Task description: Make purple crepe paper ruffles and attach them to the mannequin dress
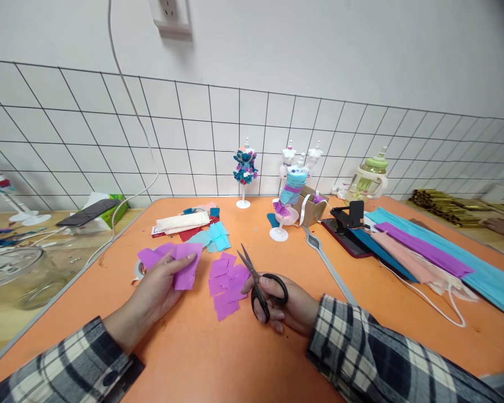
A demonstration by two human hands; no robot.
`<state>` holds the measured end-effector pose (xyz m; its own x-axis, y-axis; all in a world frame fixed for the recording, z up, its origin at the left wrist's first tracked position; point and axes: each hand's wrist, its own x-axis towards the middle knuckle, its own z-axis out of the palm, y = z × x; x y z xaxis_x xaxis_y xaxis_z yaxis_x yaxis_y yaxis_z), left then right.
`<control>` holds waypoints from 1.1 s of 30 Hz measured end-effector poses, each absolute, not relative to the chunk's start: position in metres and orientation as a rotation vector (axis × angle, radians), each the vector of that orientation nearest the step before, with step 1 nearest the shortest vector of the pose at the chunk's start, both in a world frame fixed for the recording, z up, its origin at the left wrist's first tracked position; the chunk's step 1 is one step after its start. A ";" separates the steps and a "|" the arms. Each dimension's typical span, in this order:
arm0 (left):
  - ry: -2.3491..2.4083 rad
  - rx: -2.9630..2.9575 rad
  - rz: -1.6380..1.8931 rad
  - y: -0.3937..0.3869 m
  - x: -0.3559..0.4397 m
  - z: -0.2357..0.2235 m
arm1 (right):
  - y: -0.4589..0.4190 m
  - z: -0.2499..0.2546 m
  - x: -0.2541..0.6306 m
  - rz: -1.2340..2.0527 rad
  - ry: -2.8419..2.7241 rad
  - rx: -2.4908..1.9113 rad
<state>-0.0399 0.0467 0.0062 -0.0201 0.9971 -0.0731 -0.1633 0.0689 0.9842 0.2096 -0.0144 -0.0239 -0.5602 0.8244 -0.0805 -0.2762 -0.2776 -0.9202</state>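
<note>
My left hand (163, 282) pinches a piece of purple crepe paper (191, 270) between thumb and fingers, above the orange table on the left. In my right hand (289, 305) is a pair of scissors (254, 277) with black handles, blades parted a little and pointing up and away. Between the two hands lies a loose pile of cut purple paper pieces (225, 282), mostly squarish and overlapping. A roll of tape (140, 270) is partly hidden behind my left hand and the paper.
Blue paper squares (216, 236) and a white packet (182, 223) lie farther back. Small mannequins stand near the wall, one dressed in teal flowers (245, 166), another in blue and purple (292, 190). On the right are a phone (340, 238), crepe strips (424, 246) and a bottle (367, 178).
</note>
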 end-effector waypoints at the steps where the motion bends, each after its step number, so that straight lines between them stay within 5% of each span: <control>1: 1.129 1.038 1.215 0.046 -0.040 0.007 | -0.015 -0.022 0.209 1.865 -1.239 -0.767; 7: 1.189 1.604 0.834 0.025 -0.029 0.006 | -0.019 -0.014 0.200 1.448 -1.333 -0.948; 13: 1.137 1.766 0.581 -0.008 -0.004 -0.005 | -0.029 -0.023 0.189 1.381 -1.487 -1.008; 26: 0.751 0.984 0.556 0.003 -0.018 -0.004 | -0.026 -0.013 0.192 1.168 -1.152 -0.846; 33: 0.839 1.065 0.735 0.007 -0.016 -0.007 | -0.028 -0.021 0.191 1.249 -1.428 -0.997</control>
<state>-0.0163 0.0066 -0.0069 0.4916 0.8415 -0.2242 -0.1114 0.3162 0.9421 0.1911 -0.0281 -0.0205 -0.2083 0.9677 0.1423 -0.0119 0.1429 -0.9897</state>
